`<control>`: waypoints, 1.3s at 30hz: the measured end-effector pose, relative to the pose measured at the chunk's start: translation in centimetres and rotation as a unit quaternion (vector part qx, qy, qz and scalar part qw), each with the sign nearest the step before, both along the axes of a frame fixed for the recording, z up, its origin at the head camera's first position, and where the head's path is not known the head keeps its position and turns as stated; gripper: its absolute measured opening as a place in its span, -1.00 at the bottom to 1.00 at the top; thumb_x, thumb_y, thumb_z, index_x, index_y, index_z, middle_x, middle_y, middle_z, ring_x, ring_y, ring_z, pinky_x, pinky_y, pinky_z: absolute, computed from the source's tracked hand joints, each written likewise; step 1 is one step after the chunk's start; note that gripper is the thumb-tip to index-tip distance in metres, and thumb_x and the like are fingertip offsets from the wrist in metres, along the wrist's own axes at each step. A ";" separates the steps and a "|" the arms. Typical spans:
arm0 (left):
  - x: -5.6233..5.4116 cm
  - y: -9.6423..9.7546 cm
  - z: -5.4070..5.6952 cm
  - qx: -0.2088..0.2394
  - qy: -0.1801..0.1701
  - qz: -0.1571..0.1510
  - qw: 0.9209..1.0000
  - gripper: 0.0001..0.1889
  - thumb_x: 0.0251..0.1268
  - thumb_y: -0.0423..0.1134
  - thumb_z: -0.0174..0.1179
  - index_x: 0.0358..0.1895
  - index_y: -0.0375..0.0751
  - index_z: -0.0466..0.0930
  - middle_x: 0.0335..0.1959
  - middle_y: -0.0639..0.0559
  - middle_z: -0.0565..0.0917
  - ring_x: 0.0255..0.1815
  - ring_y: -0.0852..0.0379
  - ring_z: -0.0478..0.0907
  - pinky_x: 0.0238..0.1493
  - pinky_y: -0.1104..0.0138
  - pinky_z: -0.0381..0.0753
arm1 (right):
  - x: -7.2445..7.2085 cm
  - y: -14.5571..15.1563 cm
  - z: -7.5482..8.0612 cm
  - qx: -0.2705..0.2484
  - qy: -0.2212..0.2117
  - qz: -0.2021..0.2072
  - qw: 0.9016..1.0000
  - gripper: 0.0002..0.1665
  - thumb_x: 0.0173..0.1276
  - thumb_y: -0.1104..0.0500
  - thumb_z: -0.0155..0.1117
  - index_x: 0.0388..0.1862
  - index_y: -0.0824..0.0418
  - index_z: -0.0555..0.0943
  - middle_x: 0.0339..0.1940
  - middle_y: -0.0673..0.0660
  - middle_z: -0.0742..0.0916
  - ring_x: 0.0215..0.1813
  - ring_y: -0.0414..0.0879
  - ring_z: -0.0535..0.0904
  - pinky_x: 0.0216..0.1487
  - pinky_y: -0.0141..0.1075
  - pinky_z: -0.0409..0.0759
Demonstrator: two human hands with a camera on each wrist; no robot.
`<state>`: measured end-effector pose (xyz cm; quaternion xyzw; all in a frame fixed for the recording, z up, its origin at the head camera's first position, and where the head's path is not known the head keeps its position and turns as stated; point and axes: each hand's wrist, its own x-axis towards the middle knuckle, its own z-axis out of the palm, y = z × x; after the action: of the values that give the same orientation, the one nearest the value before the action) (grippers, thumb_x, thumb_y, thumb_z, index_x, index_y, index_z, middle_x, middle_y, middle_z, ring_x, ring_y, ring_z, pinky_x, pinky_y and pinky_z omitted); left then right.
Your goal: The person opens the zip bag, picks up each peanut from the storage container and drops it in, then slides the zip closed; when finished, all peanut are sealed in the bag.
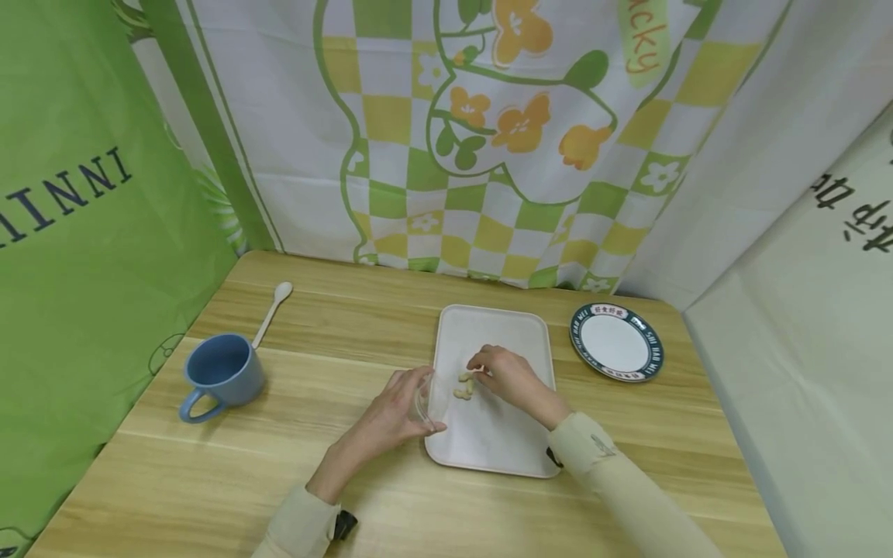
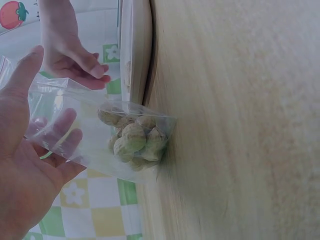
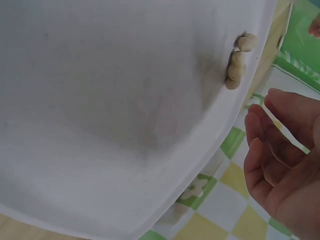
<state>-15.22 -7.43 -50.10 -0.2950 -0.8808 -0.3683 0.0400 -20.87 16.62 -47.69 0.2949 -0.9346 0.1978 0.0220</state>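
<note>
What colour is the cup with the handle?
The cup is blue, inside and out. It shows best in the head view.

head: bright, even | both wrist views: dimmer, hazy | right wrist: soft shadow across tray (image 3: 100,110)

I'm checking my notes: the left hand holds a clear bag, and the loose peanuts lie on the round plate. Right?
The plate is wrong: the head view shows the loose peanuts on the tray. The left hand does hold a clear bag.
</note>
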 end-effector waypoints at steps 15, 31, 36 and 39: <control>0.0 -0.1 -0.3 0.001 0.003 -0.003 1.000 -0.09 -0.08 -0.03 0.51 0.34 -0.28 0.23 -0.04 0.00 0.50 0.10 0.05 0.37 0.00 0.19 0.57 | -0.6 -1.1 -1.7 0.052 -0.006 -0.006 0.999 -0.88 0.22 0.26 0.39 -0.25 0.23 0.74 -0.40 0.07 0.65 -0.35 -0.08 0.57 -0.36 -0.21 0.58; -0.2 -0.1 -0.2 -0.002 0.012 -0.003 1.000 -0.09 -0.08 -0.01 0.51 0.34 -0.22 0.23 -0.08 0.03 0.52 0.08 0.06 0.38 -0.02 0.20 0.57 | -0.5 -1.2 -1.7 0.037 -0.063 -0.053 0.996 -0.90 0.23 0.25 0.40 -0.27 0.23 0.70 -0.44 0.04 0.62 -0.39 -0.15 0.52 -0.35 -0.23 0.57; -0.2 -0.2 -0.3 -0.001 0.012 -0.004 1.000 -0.10 -0.08 -0.02 0.51 0.34 -0.22 0.23 -0.11 0.02 0.53 0.06 0.06 0.38 -0.03 0.20 0.56 | -0.7 -1.2 -1.8 0.033 -0.092 -0.059 0.993 -0.86 0.25 0.27 0.37 -0.21 0.26 0.71 -0.43 0.05 0.62 -0.38 -0.16 0.51 -0.33 -0.23 0.56; -0.2 -0.2 -0.3 -0.001 0.009 -0.005 1.000 -0.10 -0.07 -0.03 0.51 0.34 -0.24 0.23 -0.11 0.01 0.53 0.06 0.05 0.38 -0.03 0.19 0.56 | -0.7 -1.1 -1.9 0.025 -0.100 -0.059 0.993 -0.88 0.24 0.29 0.37 -0.23 0.26 0.71 -0.45 0.04 0.61 -0.39 -0.16 0.48 -0.35 -0.25 0.53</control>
<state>-15.40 -7.62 -50.41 -0.3027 -0.8792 -0.3651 0.0463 -21.54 15.51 -49.58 0.2185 -0.9524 0.2012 -0.0678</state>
